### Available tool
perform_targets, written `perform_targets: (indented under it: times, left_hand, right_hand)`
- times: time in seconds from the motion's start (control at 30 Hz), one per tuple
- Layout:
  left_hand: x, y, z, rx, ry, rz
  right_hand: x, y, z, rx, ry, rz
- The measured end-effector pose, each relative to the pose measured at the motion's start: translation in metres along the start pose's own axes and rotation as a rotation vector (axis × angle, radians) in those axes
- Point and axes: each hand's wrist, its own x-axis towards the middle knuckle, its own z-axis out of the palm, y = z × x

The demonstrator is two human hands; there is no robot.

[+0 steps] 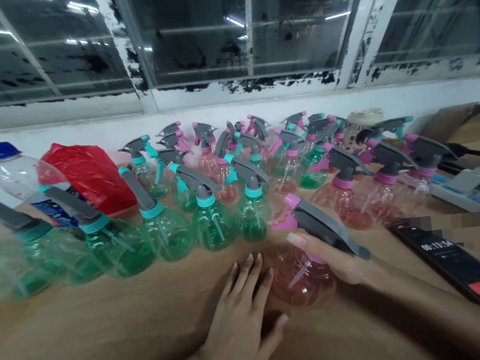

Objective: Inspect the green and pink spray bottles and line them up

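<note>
My right hand (334, 256) is wrapped round the neck of a pink spray bottle (302, 284), just below its grey and pink trigger head. Its clear pink body stands near the front of the table. My left hand (240, 309) lies beside it on the wood, palm down with fingers stretched out, close to the bottle's left side. A row of green spray bottles (213, 227) with turquoise collars stands beyond and to the left. Behind my right hand are several more pink spray bottles (345, 199).
A crowd of pink and green spray bottles fills the back by the wall. At left stand a blue-capped plastic bottle (17, 177) and a red plastic bag (90, 176). On the right lie a phone (453, 262) showing a timer and a white power strip (471, 188).
</note>
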Motion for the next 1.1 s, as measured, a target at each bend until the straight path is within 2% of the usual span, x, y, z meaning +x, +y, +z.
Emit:
perform_targets:
  times: [0.13, 0.63, 1.1]
  left_hand:
    - [0.0002, 0.0001, -0.0003, 0.008, -0.01, 0.005]
    - [0.0013, 0.0, -0.0015, 0.012, -0.008, 0.0]
    - [0.0029, -0.0001, -0.0023, 0.006, -0.022, -0.001]
  right_hand:
    - [-0.0053, 0.007, 0.0001, -0.039, 0.007, 0.041]
    - [-0.0038, 0.0088, 0.0033, 0.085, 0.0, 0.108]
    - [-0.0052, 0.011, 0.0035, 0.101, 0.011, 0.089]
